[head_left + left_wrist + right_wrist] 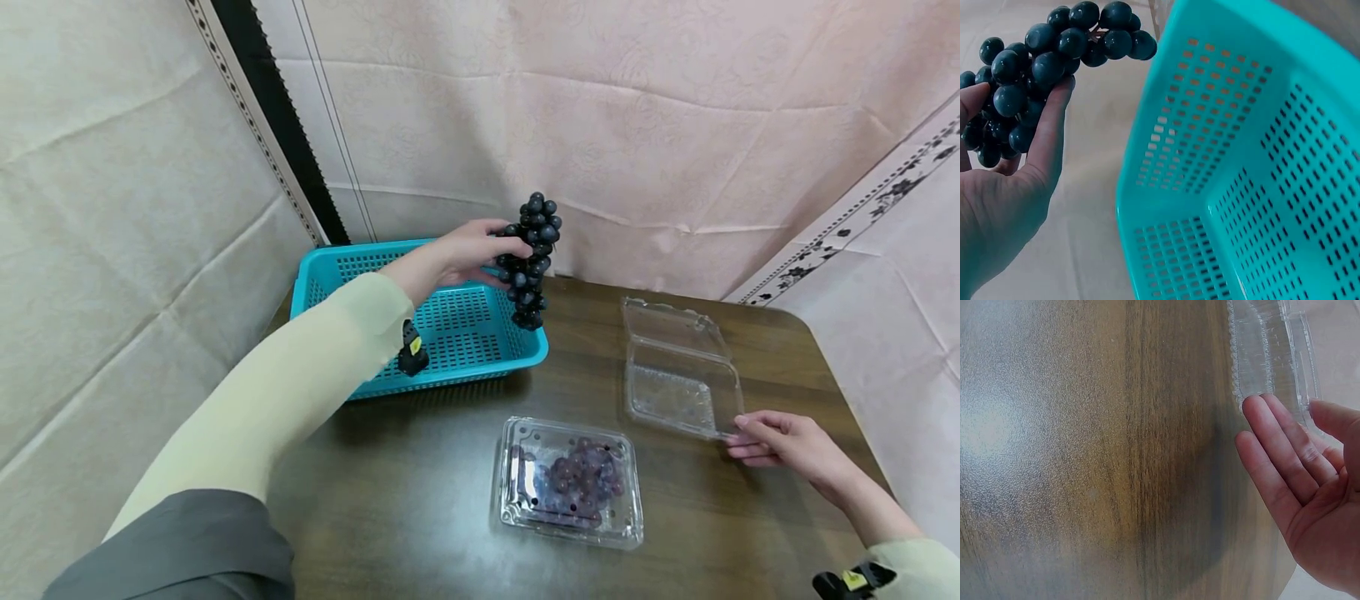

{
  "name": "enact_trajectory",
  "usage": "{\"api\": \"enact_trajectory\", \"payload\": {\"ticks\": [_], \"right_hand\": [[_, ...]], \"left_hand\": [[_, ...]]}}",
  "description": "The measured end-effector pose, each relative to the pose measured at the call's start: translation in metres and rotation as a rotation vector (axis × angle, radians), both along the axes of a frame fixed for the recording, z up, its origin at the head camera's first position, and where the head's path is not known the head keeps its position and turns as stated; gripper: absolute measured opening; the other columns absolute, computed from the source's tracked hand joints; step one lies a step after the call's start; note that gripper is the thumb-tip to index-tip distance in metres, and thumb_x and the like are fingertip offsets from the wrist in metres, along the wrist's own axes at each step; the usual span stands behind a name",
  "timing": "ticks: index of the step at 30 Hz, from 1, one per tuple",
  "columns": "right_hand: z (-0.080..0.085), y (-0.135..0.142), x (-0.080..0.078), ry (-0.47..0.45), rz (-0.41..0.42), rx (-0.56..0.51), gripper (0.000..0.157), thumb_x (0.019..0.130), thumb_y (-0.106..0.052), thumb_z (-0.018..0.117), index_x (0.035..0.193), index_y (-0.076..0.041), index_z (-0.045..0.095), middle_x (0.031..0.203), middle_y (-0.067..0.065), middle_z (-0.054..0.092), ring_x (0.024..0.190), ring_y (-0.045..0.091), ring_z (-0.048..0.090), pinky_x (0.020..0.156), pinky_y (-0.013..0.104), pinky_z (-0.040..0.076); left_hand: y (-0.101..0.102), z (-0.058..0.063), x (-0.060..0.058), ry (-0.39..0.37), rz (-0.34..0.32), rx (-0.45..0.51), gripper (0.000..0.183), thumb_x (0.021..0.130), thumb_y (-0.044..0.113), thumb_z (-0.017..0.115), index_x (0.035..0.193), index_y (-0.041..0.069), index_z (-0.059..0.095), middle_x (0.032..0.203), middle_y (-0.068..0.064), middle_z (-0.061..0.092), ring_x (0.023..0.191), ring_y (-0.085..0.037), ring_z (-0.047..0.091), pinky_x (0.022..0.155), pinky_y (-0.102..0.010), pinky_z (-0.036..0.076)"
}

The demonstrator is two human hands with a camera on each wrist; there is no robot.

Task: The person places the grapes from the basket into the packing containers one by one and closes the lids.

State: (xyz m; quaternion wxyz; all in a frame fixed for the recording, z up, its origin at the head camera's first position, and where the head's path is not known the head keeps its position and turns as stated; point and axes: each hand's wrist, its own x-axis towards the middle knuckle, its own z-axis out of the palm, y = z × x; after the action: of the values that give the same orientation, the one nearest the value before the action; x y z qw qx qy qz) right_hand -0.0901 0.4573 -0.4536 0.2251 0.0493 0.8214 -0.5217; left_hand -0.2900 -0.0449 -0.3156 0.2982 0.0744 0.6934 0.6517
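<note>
- Several pale cloths [660,167] are hanging along the far, left and right sides.
- One brown desk [375,500] is stretching between them, carrying the basket and both boxes.
- A blue basket [465,333] with slotted walls is standing at the far left of the desk.
- An open clear box [667,392] is lying at the far right, its lid leaning back toward the far side.
- A closed clear box [611,537] is resting near, right of the basket, its pierced lid covering purple grapes [581,479].
- The left hand [468,252] is reaching across the basket, its thumb and fingers curling round the dark grapes.
- The right hand [783,442] is pinching the open clear box's near right corner between thumb and fingers, the other fingers extending nearly straight.
- A bunch of dark grapes [531,267] is hanging in the left hand by the basket's right end, its loose tip pointing down.
</note>
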Motion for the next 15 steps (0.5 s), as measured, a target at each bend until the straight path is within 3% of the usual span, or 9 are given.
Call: {"api": "enact_trajectory", "payload": {"ticks": [15], "right_hand": [[-0.001,0.0,0.002,0.012,-0.008,0.001,0.043,0.116,-0.018,0.05,0.132,0.022,0.054,0.109,0.017,0.08,0.096,0.021,0.08,0.082,0.037,0.066]], "left_hand": [[0.069,-0.008,0.02,0.002,-0.063,0.055,0.044,0.098,0.014,0.074,0.14,0.006,0.06,0.138,-0.021,0.064,0.119,-0.041,0.07,0.095,-0.054,0.062]]}}
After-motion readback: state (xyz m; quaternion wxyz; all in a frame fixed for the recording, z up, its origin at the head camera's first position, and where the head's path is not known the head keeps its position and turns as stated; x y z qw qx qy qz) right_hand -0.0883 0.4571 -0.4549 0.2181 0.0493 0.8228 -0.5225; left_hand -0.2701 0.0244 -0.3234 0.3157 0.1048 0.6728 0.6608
